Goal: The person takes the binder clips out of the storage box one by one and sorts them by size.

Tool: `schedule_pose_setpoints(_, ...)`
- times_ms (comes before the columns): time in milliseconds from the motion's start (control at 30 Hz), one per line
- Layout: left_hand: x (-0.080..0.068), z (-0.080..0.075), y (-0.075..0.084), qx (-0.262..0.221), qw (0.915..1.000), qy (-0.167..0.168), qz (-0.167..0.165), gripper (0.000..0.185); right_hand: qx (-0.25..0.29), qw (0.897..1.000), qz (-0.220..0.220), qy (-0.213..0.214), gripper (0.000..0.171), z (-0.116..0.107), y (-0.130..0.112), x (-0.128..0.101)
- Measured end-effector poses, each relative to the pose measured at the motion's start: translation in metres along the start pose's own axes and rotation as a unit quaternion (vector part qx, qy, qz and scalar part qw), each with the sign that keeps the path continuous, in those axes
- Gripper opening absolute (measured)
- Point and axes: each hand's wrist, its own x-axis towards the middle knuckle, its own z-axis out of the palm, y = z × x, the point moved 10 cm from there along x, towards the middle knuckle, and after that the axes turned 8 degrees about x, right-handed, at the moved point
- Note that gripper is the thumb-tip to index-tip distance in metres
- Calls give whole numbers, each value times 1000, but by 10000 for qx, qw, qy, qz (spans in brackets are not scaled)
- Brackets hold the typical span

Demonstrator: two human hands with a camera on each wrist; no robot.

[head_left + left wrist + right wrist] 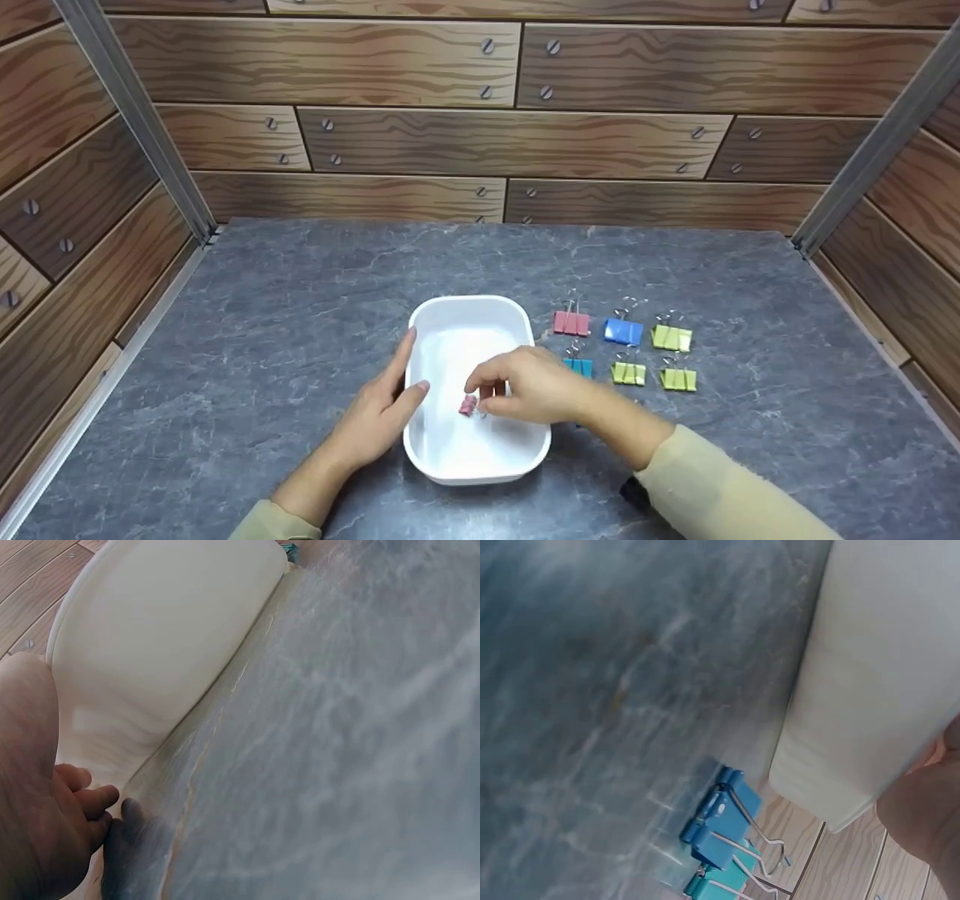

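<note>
A white plastic tub (480, 461) stands on the table in front of the person. My left hand (379, 416) holds its left side, the thumb over the rim and the fingers along the outer wall. Inside the tub is a small pink binder clip (467, 406), slightly blurred. Over it hovers my right hand (529, 386), its fingers bent, index fingertip and thumb apart right beside the clip. Against the tub's outer wall the left wrist view shows the left hand's curled fingers (94, 802). The tub's wall partly hides the right hand (922, 802) in the right wrist view.
Right of the tub stand binder clips in rows: a larger pink clip (571, 323), a blue clip (623, 331), a teal clip (578, 367) and several yellow-green clips (671, 338). A nearer blue clip (727, 817) shows beside the tub. Wood-patterned walls (420, 142) enclose the table.
</note>
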Motion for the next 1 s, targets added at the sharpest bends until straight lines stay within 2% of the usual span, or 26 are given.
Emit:
schedule_pose_setpoints(133, 0, 0, 0, 31, 10000, 20, -3, 72, -366, 9993, 1, -12, 17, 3, 0, 0)
schedule_pose_setpoints(333, 0, -1, 0, 92, 9999, 54, 12, 72, -631, 9980, -49, -39, 16, 7, -1, 1)
schedule_pose_setpoints(1000, 0, 0, 0, 43, 10000, -38, -56, 72, -716, 9973, -68, -154, 13, 10, -5, 1)
